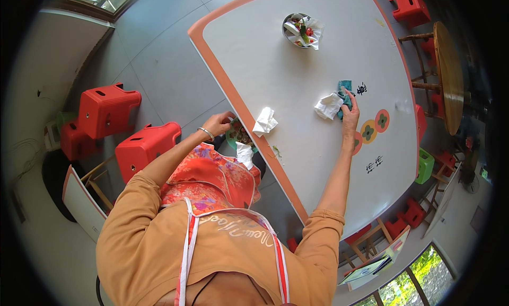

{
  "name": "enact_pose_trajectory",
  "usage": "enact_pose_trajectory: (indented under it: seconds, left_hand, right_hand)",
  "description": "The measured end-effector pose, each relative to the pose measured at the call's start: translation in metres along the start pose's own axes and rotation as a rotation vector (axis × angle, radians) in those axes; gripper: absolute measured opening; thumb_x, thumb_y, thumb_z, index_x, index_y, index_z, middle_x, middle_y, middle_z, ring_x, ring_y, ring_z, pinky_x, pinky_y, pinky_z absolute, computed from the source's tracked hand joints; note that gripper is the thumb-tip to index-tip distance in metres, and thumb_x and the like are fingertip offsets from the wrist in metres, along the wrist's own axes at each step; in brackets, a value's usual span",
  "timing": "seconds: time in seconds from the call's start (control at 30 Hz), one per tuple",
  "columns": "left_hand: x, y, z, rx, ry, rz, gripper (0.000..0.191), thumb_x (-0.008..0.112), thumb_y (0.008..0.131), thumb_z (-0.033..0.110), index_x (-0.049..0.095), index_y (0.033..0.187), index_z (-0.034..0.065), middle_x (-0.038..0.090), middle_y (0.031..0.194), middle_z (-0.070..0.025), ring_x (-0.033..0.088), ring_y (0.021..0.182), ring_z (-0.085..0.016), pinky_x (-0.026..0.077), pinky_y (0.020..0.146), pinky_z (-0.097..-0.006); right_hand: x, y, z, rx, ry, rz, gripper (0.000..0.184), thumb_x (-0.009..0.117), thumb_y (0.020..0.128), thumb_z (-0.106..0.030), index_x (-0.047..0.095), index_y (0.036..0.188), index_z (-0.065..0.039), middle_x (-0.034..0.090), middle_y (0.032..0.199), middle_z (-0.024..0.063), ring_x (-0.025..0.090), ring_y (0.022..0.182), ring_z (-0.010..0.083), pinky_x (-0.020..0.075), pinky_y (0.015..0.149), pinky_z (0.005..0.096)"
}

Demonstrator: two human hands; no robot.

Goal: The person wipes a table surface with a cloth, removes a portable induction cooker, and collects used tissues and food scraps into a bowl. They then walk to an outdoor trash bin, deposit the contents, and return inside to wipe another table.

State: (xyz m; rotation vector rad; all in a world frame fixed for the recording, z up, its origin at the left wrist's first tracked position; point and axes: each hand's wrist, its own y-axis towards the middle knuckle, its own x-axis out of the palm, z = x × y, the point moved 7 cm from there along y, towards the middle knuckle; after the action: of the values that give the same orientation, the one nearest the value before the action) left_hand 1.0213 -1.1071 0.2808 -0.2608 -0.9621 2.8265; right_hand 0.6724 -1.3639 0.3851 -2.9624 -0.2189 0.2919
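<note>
My left hand (220, 124) grips the rim of a green bowl (229, 141) just below the table's edge. Food scraps lie in the bowl, and a crumpled white tissue (244, 155) hangs over its near side. On the white tabletop (294, 179) with an orange border, my right hand (350, 110) holds a bunched teal cloth (345, 85). A crumpled white tissue (328, 106) lies against the cloth on its left. Another tissue (265, 121) rests at the table edge beside the bowl, with small green scraps (276, 151) nearby.
A metal bowl (284, 31) with tissues and red and green scraps stands at the table's far end. Red plastic stools (147, 147) are on the floor to the left. A round wooden table (448, 79) and a green stool (425, 166) are beyond the right edge.
</note>
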Motion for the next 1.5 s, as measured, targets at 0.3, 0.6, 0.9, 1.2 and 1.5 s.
enact_pose_trajectory:
  seconds: [0.3,0.6,0.9,1.2,1.5]
  left_hand:
    - [-0.004,0.000,0.008,0.028,0.029,-0.014,0.038,0.050,0.076,0.011,0.052,0.114,0.0035,0.064,0.088,-0.0096,0.057,0.070,-0.015,0.049,0.061,-0.0273]
    - [-0.010,-0.002,0.013,0.071,0.090,-0.028,0.035,0.053,0.076,0.012,0.054,0.110,0.0041,0.064,0.080,-0.0086,0.057,0.064,-0.014,0.048,0.059,-0.0282]
    - [-0.009,-0.006,0.010,0.080,0.082,-0.065,0.033,0.056,0.074,0.014,0.057,0.106,0.0089,0.066,0.081,-0.0100,0.063,0.065,-0.019,0.052,0.061,-0.0305]
    - [0.028,-0.002,-0.001,0.054,-0.014,-0.225,0.028,0.055,0.079,0.007,0.054,0.107,0.0022,0.063,0.076,-0.0073,0.056,0.062,-0.012,0.047,0.055,-0.0260]
    - [0.053,-0.006,-0.024,0.014,-0.090,-0.338,0.030,0.056,0.079,0.006,0.053,0.109,0.0032,0.062,0.081,-0.0060,0.057,0.068,-0.012,0.049,0.060,-0.0250]
  right_hand:
    - [0.111,-0.061,-0.022,-0.124,-0.260,-0.186,0.049,0.044,0.068,0.006,0.060,0.112,-0.009,0.059,0.113,0.0029,0.048,0.107,0.0200,0.0368,0.096,0.0301]
    - [0.173,-0.103,-0.038,-0.280,-0.397,-0.290,0.047,0.046,0.066,0.006,0.060,0.109,-0.009,0.060,0.114,0.0035,0.049,0.106,0.0227,0.0352,0.097,0.0317]
    - [0.214,-0.154,-0.052,-0.232,-0.300,-0.329,0.046,0.050,0.065,0.006,0.058,0.108,-0.008,0.058,0.116,0.0068,0.048,0.106,0.0291,0.0373,0.096,0.0358]
    - [-0.032,-0.239,-0.022,0.026,0.151,0.602,0.045,0.047,0.078,0.005,0.047,0.123,0.002,0.055,0.114,0.0103,0.054,0.101,0.0169,0.0422,0.090,0.0305]
    - [-0.005,-0.288,0.053,-0.038,-0.686,0.611,0.051,0.046,0.072,0.005,0.049,0.122,-0.003,0.050,0.124,0.0153,0.044,0.116,0.0330,0.0334,0.098,0.0424]
